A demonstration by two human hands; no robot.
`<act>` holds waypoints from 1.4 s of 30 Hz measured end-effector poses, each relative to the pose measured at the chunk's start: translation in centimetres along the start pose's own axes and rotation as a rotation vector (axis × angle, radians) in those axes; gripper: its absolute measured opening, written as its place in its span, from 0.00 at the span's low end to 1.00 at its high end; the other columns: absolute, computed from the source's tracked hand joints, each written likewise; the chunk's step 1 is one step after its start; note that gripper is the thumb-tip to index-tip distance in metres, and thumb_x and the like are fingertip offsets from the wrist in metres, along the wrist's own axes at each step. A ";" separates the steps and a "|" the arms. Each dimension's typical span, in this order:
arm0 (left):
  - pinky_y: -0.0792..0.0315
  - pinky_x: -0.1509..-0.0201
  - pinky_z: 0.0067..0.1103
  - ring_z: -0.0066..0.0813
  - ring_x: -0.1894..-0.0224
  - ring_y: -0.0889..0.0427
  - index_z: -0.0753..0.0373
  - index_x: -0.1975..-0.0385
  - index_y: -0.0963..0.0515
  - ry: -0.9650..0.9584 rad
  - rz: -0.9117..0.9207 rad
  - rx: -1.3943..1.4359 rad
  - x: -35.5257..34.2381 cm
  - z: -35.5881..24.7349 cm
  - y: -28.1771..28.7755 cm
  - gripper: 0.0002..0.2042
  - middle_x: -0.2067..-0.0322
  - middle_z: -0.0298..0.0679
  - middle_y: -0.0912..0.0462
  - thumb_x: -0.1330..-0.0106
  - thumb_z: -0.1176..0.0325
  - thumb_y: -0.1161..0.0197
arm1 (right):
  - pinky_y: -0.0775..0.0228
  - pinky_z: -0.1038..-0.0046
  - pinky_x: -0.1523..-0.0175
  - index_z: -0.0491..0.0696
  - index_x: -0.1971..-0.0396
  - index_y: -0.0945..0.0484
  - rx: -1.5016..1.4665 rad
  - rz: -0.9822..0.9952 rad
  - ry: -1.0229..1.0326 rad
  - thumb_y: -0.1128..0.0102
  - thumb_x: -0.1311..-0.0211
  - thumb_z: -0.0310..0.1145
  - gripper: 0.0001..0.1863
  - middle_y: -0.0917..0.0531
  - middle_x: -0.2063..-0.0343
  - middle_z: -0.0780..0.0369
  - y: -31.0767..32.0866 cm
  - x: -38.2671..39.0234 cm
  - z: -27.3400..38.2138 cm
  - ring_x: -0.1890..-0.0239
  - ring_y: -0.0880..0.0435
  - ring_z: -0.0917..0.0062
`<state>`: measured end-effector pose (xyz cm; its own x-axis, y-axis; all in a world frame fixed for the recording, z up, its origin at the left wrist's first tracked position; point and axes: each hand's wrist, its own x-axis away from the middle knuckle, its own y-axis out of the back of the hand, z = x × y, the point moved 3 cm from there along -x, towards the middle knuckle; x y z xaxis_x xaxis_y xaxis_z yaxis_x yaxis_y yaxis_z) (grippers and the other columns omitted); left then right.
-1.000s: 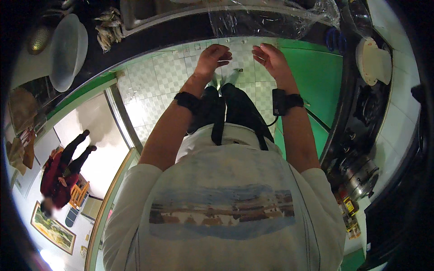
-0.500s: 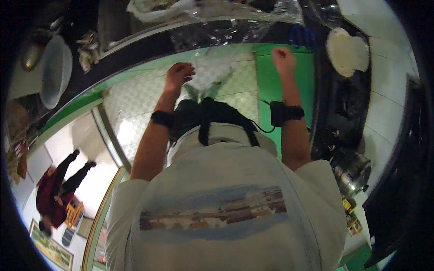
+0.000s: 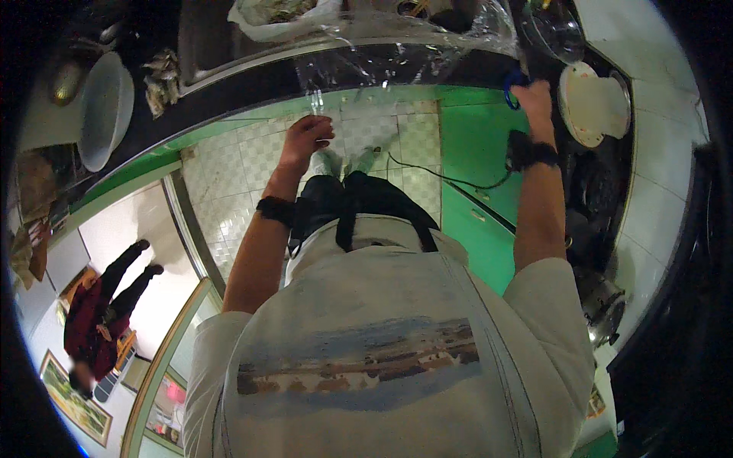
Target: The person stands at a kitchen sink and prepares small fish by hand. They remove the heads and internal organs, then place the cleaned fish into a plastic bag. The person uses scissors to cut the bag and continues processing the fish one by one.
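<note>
My right hand (image 3: 532,98) is at the counter's right front corner, its fingers closed around the blue looped handles of what look like scissors (image 3: 514,90). The blades cannot be made out. In front of the counter edge hovers my left hand (image 3: 308,137), fingers loosely bent and nothing visible in it. Just beyond it, crumpled clear plastic film (image 3: 366,65) lies over the counter edge, apart from the fingers. A white plate (image 3: 582,107) with reddish-brown stains is right beside my right hand.
A sink (image 3: 206,46) with a white plastic bag (image 3: 286,19) is ahead. A pale oval basin (image 3: 107,111) stands at left. A glass bowl (image 3: 553,34) is at the far right, a stove (image 3: 599,187) and metal pot (image 3: 602,305) nearer. Another person (image 3: 103,305) stands beyond the doorway.
My right hand has moved right and reached the blue handles, which it now grips. My left hand stays in front of the counter, little changed. The view has shifted slightly.
</note>
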<state>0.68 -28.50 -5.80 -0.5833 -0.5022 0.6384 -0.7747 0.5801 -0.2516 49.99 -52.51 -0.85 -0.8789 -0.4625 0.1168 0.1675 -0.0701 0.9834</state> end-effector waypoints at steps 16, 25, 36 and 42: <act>0.32 0.63 0.16 0.17 0.66 0.23 0.60 0.56 0.20 0.042 0.142 -0.076 1.0 -0.7 -0.9 0.13 0.65 0.31 0.16 0.36 0.60 0.36 | 0.39 0.82 0.71 0.46 0.57 0.25 -1.467 1.103 -0.214 0.35 0.43 0.52 0.25 0.24 0.72 0.68 -4.2 29.5 9.7 0.73 0.29 0.86; 0.29 0.61 0.18 0.21 0.63 0.19 0.60 0.56 0.21 0.047 0.137 -0.042 1.8 -0.4 -1.3 0.12 0.63 0.34 0.16 0.36 0.63 0.36 | 0.31 0.77 0.65 0.45 0.58 0.24 -0.924 1.186 -0.059 0.29 0.47 0.33 0.19 0.21 0.74 0.66 -8.4 33.5 14.9 0.71 0.24 0.82; 0.27 0.60 0.19 0.26 0.60 0.16 0.64 0.52 0.22 0.116 0.202 0.223 2.7 0.0 -0.8 0.14 0.59 0.39 0.15 0.34 0.65 0.39 | 0.25 0.74 0.53 0.40 0.45 0.30 -1.086 1.125 0.251 0.38 0.56 0.72 0.51 0.31 0.73 0.69 -10.1 33.5 17.3 0.71 0.29 0.84; 0.24 0.58 0.21 0.31 0.58 0.15 0.67 0.49 0.24 0.088 0.228 0.262 3.1 -0.1 -0.9 0.15 0.56 0.44 0.16 0.32 0.68 0.42 | 0.29 0.76 0.57 0.40 0.51 0.27 -1.368 1.241 0.026 0.34 0.41 0.43 0.25 0.25 0.69 0.65 -10.3 32.7 19.2 0.66 0.25 0.81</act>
<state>-0.42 -30.54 -3.49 -0.7341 -0.3146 0.6018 -0.6699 0.4808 -0.5658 10.89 -49.92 -4.47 0.0208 -0.8127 0.5823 0.8467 -0.2954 -0.4425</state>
